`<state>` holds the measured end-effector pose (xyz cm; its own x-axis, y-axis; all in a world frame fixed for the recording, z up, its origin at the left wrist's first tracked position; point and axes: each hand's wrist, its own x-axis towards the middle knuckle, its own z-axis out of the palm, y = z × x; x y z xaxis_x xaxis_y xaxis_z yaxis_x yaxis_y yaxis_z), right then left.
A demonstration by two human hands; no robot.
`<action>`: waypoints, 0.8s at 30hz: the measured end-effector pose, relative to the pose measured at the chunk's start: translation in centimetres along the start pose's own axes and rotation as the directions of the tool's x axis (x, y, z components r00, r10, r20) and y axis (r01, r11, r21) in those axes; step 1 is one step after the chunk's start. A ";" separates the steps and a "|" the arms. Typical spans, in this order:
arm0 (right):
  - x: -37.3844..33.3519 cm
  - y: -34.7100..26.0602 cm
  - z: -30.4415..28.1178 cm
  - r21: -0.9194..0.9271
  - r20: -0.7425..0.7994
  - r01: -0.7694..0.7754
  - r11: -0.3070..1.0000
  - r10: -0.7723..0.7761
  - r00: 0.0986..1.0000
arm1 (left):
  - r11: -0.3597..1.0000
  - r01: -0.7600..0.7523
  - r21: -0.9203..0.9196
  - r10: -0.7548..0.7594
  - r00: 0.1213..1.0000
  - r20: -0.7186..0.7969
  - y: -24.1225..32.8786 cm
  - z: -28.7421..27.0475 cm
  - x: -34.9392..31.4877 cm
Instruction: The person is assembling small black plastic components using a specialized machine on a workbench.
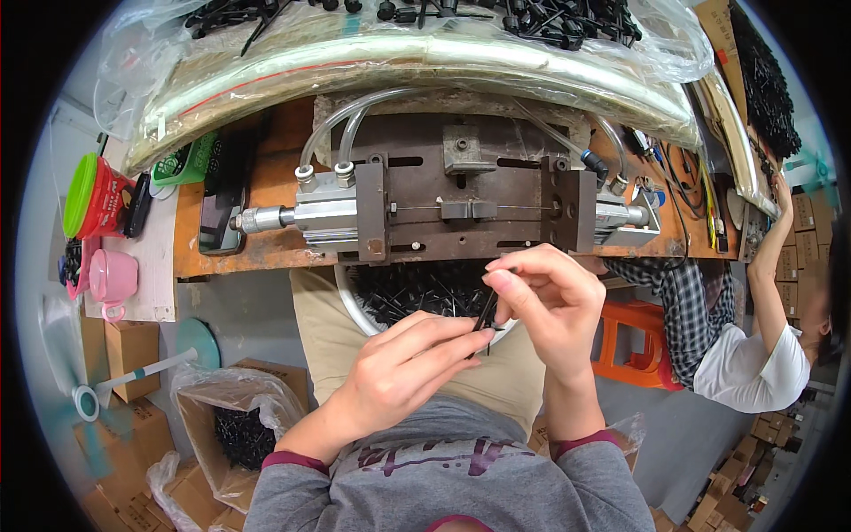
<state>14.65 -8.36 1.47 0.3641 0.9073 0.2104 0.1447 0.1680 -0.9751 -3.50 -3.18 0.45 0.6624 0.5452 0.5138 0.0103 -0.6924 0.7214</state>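
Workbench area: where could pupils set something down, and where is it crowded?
Bare wood shows on the workbench between the dark flat device and the left clear hoses. The pale side surface has room right of the pink cup. Crowded: right end, with cables; back, with heaped black parts.

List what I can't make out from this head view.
All in the head view:
Slim black parts: count unclear, partly covered by left-hand grip and right-hand grip.
White-rimmed container: near side hidden by hands.
Upper black pile: cut off by top edge.
Left fan: blades motion-blurred.
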 end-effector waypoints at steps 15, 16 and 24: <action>1.1 -0.1 0.2 0.246 0.073 -0.174 0.954 0.160 0.984 | 0.984 -0.083 0.158 0.078 0.996 0.038 -0.1 -1.0 0.5; 1.1 -0.1 0.3 0.230 0.053 -0.139 0.963 0.130 0.990 | 0.985 -0.081 0.152 0.076 0.996 0.041 -0.1 -1.0 0.5; 1.1 0.0 0.1 0.287 0.059 -0.143 0.947 0.131 0.990 | 0.989 -0.095 0.113 0.093 0.995 0.024 -0.5 -0.8 0.7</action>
<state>14.96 -7.28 1.72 0.3253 0.9425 0.0760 -0.1793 0.1404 -0.9737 -3.65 -2.04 0.88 0.6781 0.4668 0.5676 0.0314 -0.7901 0.6122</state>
